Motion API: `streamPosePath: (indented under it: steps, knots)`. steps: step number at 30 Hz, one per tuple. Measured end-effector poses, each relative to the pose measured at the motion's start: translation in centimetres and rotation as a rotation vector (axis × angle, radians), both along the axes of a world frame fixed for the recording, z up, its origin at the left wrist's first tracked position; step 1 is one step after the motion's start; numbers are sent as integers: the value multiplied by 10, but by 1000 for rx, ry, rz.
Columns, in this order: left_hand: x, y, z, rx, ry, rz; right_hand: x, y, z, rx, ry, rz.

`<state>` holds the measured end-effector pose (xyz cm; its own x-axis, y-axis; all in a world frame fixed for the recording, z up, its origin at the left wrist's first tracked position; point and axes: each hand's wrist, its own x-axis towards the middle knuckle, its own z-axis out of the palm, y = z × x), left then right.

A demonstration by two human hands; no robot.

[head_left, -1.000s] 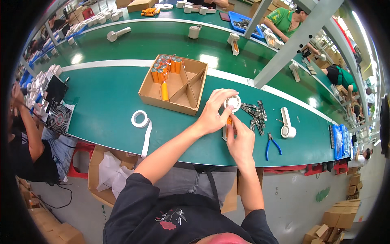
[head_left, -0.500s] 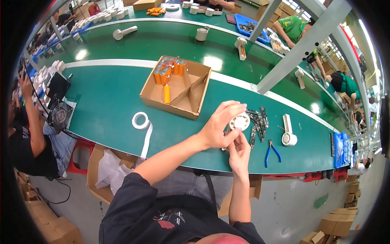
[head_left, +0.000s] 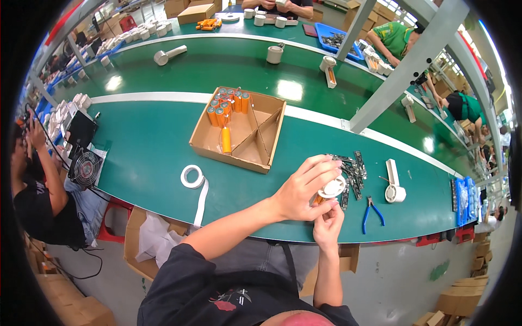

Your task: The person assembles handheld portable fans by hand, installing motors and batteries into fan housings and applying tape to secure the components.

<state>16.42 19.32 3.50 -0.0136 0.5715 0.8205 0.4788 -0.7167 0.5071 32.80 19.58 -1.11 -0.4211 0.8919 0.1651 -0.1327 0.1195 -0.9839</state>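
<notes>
My left hand (head_left: 304,190) is closed around a white plastic housing (head_left: 333,187) with a round head. Its fingers curl over the top, and a bit of orange (head_left: 320,200) shows just below the head. Close under it, my right hand (head_left: 329,228) has its thumb and fingers pinched together; what they grip is hidden. Beyond my fingers lies a loose pile of narrow dark circuit boards (head_left: 356,175). Blue-handled pliers (head_left: 372,213) rest right of my hands. Farther right lies another white housing (head_left: 395,190) with a round head and an open, trough-like handle.
A divided cardboard box (head_left: 234,158) with several orange battery cells (head_left: 225,140) stands left of centre. A white tape roll (head_left: 192,176) trails a strip over the table's front edge. A grey metal post (head_left: 386,81) rises at right. Co-workers sit around the green line (head_left: 217,65).
The view has shifted, so the scene sits lower. Both hands have drawn slightly nearer to me with the white housing. Its round head is tilted differently, and orange now shows under it.
</notes>
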Motion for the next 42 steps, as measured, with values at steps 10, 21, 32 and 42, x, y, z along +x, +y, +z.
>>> streamPosePath:
  steps: [10, 21, 32, 42]
  knots:
    - [12, 1, -17, -251, -119, 13, -5, -7, 1, 36, 40, -127]
    - [6, 17, -23, -661, -583, -317, -12, 8, 2, 7, 131, -88]
    - [2, 12, -24, -732, -658, -342, -13, 2, 3, -84, 80, -95]
    - [-9, 7, -19, -692, -328, -230, -14, -2, 6, -63, 100, -58]
